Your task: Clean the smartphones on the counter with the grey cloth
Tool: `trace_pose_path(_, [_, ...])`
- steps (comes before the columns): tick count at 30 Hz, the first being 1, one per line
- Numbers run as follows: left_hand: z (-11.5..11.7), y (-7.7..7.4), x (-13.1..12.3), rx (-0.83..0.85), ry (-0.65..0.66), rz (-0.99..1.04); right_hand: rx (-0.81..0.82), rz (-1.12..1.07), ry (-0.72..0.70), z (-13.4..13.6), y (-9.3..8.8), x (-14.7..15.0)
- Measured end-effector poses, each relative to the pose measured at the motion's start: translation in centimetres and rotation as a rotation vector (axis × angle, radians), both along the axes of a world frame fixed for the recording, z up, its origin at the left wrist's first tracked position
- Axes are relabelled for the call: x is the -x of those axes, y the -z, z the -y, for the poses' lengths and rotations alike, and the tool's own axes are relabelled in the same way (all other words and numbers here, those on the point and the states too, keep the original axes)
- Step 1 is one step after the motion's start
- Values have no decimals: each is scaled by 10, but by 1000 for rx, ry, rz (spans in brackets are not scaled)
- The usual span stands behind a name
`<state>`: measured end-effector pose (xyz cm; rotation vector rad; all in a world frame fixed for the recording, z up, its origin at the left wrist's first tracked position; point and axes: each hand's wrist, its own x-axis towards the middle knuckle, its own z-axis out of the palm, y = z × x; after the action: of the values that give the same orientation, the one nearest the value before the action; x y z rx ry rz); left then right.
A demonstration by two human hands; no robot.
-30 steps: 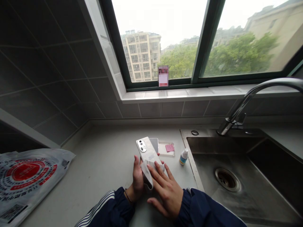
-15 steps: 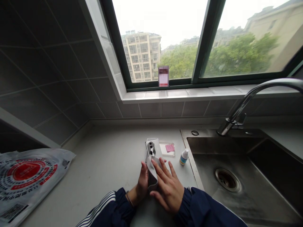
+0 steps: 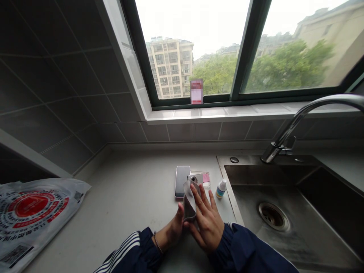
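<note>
The silver phone point(image 3: 198, 178) is between the two hands, over the worktop point(image 3: 136, 189), mostly covered by a grey cloth point(image 3: 189, 204); its camera end looks out at the far side. The left hand point(image 3: 174, 229) holds it, clamped from the left side (the thumb is visible, the other fingers are hidden). The right hand point(image 3: 209, 223) lies on the cloth, its fingers straight and a little apart. Just beyond are a dark-screened phone point(image 3: 182, 180) and a clear case point(image 3: 209, 182) with a pink slip point(image 3: 206, 178). A small bottle point(image 3: 221, 188) stands near the sink point(image 3: 307, 227).
</note>
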<state>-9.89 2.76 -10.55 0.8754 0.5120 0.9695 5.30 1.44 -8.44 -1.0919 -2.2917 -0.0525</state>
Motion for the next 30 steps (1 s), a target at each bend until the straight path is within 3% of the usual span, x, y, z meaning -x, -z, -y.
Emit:
trace_pose_path(7, [-1, -14, 0, -145, -7, -104, -55, -48, 27, 0, 0, -1])
trace_pose_path(12, [0, -16, 3, -261, -2, -188, -75, -113, 65, -1, 0, 2])
trace_pose_path(30, [-4, -31, 1, -271, 22, -226, -88, -258, 181, -12, 4, -6])
